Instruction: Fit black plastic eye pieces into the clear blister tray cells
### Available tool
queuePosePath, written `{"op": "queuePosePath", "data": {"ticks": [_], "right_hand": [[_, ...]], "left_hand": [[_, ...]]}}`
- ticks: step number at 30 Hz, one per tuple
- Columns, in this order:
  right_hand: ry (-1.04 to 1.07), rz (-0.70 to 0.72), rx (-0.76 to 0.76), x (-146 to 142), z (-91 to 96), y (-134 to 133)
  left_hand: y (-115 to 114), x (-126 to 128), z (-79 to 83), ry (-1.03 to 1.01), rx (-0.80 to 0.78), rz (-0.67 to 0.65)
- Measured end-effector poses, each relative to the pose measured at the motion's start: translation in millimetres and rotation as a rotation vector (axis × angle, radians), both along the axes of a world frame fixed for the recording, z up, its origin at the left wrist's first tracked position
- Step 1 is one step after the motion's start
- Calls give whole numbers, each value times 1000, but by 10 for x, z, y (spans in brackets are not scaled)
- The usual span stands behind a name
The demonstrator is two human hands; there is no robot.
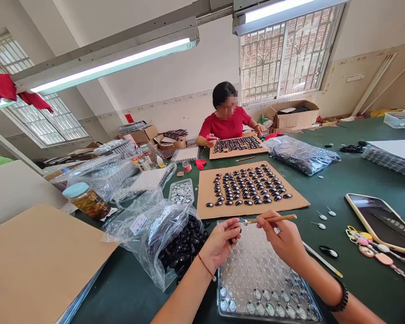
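Observation:
My left hand (221,240) pinches a small silvery disc (245,222) with a thin wire, above the tray; something dark shows by its fingertips. Between the fingers of my right hand (285,240) lies a thin wooden-handled tool (285,218), its tip at the disc; whether it ends in bristles is too small to tell. Beneath both hands is a transparent plastic tray (243,263) with round pockets, its near rows holding silvery discs. Several wired discs (321,217) lie right of it, near a black oval piece (328,251) with a silvery inset. A cardboard sheet (205,180) beyond carries rows of such black pieces.
An opened plastic bag (145,234) spills black pieces at left, near a box of silvery discs (181,191) and a lidded jar (87,200). A phone (381,220) with a beaded strap lies right. Across the table a person in red (227,123) works over another cardboard sheet (216,155).

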State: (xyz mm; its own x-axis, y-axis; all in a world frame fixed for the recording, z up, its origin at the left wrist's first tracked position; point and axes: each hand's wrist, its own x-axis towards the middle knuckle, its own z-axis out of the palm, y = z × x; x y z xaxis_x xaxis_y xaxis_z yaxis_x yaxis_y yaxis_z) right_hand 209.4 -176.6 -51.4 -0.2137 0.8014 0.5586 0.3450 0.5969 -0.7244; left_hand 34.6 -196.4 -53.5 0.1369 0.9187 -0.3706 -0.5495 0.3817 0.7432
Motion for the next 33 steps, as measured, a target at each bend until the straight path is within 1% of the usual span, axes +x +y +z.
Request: {"op": "queuePosePath", "data": {"ticks": [3, 6, 8, 11, 13, 15, 17, 22, 25, 27, 31, 33], "right_hand": [[7, 24, 3, -9, -2, -10], [11, 37, 2, -7, -9, -7], [17, 38, 4, -3, -17, -6], [16, 47, -3, -3, -29, -9], [1, 54, -3, -10, -33, -13], [-16, 59, 5, -19, -31, -14], [-27, 63, 17, -26, -24, -14], [-16, 61, 46, -25, 7, -34], [33, 87, 27, -22, 20, -58], [77, 99, 5, -23, 22, -63], [135, 108, -29, -33, 14, -45], [168, 119, -61, -42, 7, -39]], "left_hand": [[-3, 21, -17, -25, -20, 24], [-4, 24, -24, -53, -29, 6], [-8, 27, -22, -31, -5, -3], [-23, 34, -11, 33, 61, -47], [-38, 41, -1, 51, 68, -98], [-51, 51, 6, 60, 68, -119], [-56, 63, 9, 138, 107, -116], [-41, 83, -8, 568, 271, -177], [-44, 84, -1, 763, 366, -110], [-55, 88, 17, 808, 427, -80], [-63, 103, 31, 750, 463, -110], [-55, 105, 11, 733, 465, -61]]}}
